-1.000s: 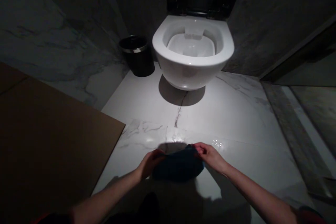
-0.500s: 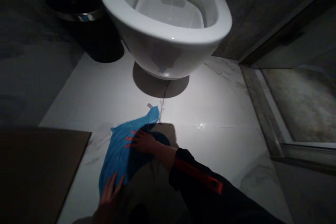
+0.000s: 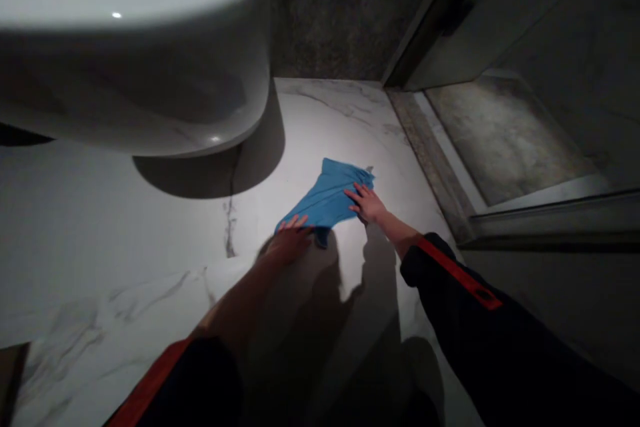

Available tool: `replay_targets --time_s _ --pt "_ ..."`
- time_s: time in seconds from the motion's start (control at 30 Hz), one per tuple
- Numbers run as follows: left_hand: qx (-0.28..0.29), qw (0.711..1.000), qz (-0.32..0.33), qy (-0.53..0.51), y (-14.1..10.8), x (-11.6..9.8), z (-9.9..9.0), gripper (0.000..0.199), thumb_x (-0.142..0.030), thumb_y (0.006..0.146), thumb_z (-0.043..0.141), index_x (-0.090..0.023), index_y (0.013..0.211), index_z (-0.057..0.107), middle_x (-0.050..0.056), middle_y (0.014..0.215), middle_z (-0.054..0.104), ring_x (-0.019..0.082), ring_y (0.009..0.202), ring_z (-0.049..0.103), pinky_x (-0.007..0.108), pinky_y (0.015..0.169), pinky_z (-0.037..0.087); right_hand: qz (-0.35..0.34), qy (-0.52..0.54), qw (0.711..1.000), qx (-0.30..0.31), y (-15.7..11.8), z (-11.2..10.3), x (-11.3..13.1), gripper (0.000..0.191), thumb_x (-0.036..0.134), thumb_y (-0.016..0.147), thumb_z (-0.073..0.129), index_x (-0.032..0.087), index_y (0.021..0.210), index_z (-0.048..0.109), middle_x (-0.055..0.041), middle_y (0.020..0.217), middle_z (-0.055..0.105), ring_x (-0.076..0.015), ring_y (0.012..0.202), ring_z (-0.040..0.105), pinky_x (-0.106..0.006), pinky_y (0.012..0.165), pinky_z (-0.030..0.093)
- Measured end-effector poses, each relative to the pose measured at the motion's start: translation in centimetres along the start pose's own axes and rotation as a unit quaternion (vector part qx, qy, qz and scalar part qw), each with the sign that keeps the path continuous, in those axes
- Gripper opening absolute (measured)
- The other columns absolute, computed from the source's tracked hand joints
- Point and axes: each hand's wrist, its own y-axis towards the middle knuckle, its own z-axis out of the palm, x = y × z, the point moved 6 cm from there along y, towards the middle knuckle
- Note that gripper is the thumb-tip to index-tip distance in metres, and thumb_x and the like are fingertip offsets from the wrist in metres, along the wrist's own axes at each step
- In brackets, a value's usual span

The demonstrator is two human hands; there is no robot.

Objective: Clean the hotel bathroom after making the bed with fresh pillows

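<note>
A blue cloth (image 3: 327,193) lies creased on the pale marbled floor (image 3: 320,117), right of the toilet. My right hand (image 3: 367,203) rests on the cloth's right end, fingers spread and flat. On its lower left corner lies my left hand (image 3: 293,240), fingers stretched out and partly in shadow. A small grey tag sticks out at the cloth's far right tip. Neither hand is wrapped around the cloth; both press on it from above.
The white toilet bowl (image 3: 200,73) overhangs the floor at the upper left. To the right runs a stone sill (image 3: 425,160) with a glass shower screen and a tiled shower floor (image 3: 505,133). A dark wall (image 3: 340,13) stands behind. A brown edge (image 3: 13,373) shows at lower left.
The view has swung right and closer to the toilet. Both hands and the cloth have moved across the floor from left of the toilet front to its right. The bin has left the view.
</note>
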Motion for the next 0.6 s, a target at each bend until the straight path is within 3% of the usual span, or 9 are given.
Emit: replay_targets --time_s 0.07,0.17,0.23,0.27,0.33,0.4,0.47,0.5,0.6 --pt "0.037 0.996 0.075 0.001 -2.1 -5.2 3.7 0.048 -0.025 0.098 0.054 -0.03 0.145 0.058 0.008 0.165 0.035 0.034 0.154 0.029 0.062 0.124 0.026 0.01 0.015 1.0 0.012 -9.1 2.4 -3.2 0.062 0.04 0.098 0.06 0.022 0.156 0.047 -0.0185 0.167 0.025 -0.039 0.152 0.025 -0.057 0.122 0.028" --pt "0.1 0.985 0.138 -0.013 -6.9 -11.8 9.8 0.048 -0.011 0.095 0.051 -0.026 0.14 0.062 0.012 0.159 0.044 0.034 0.148 0.039 0.061 0.123 0.028 0.025 0.037 0.998 0.048 -22.4 6.6 -5.2 0.05 0.027 0.098 0.055 0.026 0.148 0.056 -0.0161 0.158 0.041 -0.0337 0.139 0.044 -0.054 0.115 0.039" --pt "0.157 0.976 0.144 -0.054 -9.4 -15.5 13.0 0.042 -0.007 0.092 0.052 -0.02 0.128 0.069 0.015 0.147 0.056 0.034 0.138 0.051 0.058 0.118 0.037 0.02 0.074 0.991 0.107 -28.4 8.7 -5.6 0.043 0.018 0.097 0.049 0.027 0.133 0.069 -0.0134 0.141 0.058 -0.0296 0.126 0.054 -0.048 0.108 0.045" --pt "0.178 0.971 0.135 -0.081 -10.4 -17.0 14.0 0.037 -0.007 0.092 0.051 -0.018 0.121 0.072 0.015 0.138 0.063 0.032 0.131 0.056 0.053 0.113 0.043 0.014 0.097 0.987 0.128 -30.0 8.8 -5.7 0.04 0.015 0.095 0.049 0.027 0.123 0.075 -0.0124 0.129 0.065 -0.0279 0.119 0.058 -0.044 0.104 0.048" --pt "0.171 0.966 0.1 -0.165 -11.9 -18.4 14.1 0.032 -0.009 0.092 0.048 -0.017 0.107 0.075 0.012 0.12 0.07 0.027 0.116 0.064 0.042 0.102 0.052 0.008 0.127 0.985 0.116 -30.3 7.0 -5.2 0.036 0.011 0.09 0.05 0.023 0.107 0.079 -0.0115 0.112 0.069 -0.026 0.109 0.061 -0.041 0.099 0.049" --pt "0.114 0.957 0.056 -0.259 -14.1 -16.9 12.6 0.035 -0.015 0.094 0.042 -0.019 0.103 0.075 0.011 0.112 0.072 0.023 0.107 0.067 0.036 0.095 0.055 -0.008 0.117 0.992 0.047 -27.3 3.4 -2.9 0.036 0.008 0.085 0.052 0.021 0.106 0.078 -0.0116 0.11 0.069 -0.026 0.107 0.06 -0.042 0.098 0.048" --pt "0.05 0.949 0.015 -0.312 -17.4 -12.8 11.2 0.037 -0.027 0.095 0.04 -0.024 0.105 0.076 0.01 0.115 0.071 0.025 0.109 0.068 0.037 0.097 0.056 -0.086 0.087 0.992 0.007 -22.5 0.9 2.4 0.038 0.011 0.087 0.053 0.022 0.117 0.074 -0.0096 0.112 0.07 -0.0259 0.108 0.059 -0.042 0.1 0.046" --pt "0.018 0.954 -0.019 -0.299 -19.3 -9.8 10.9 0.036 -0.034 0.094 0.041 -0.027 0.103 0.076 0.01 0.117 0.071 0.027 0.108 0.069 0.038 0.094 0.058 -0.144 0.074 0.987 0.004 -19.9 0.7 5.9 0.039 0.015 0.088 0.055 0.024 0.123 0.072 -0.0077 0.115 0.071 -0.0248 0.108 0.06 -0.04 0.099 0.046" --pt "-0.084 0.977 -0.11 -0.164 -24.2 -1.4 11.2 0.038 -0.04 0.085 0.047 -0.034 0.111 0.074 0.005 0.132 0.068 0.037 0.123 0.063 0.053 0.103 0.053 -0.282 -0.021 0.957 -0.061 -13.0 3.3 15.8 0.036 0.03 0.101 0.047 0.032 0.131 0.066 0.0015 0.149 0.057 -0.0258 0.134 0.049 -0.046 0.116 0.035"
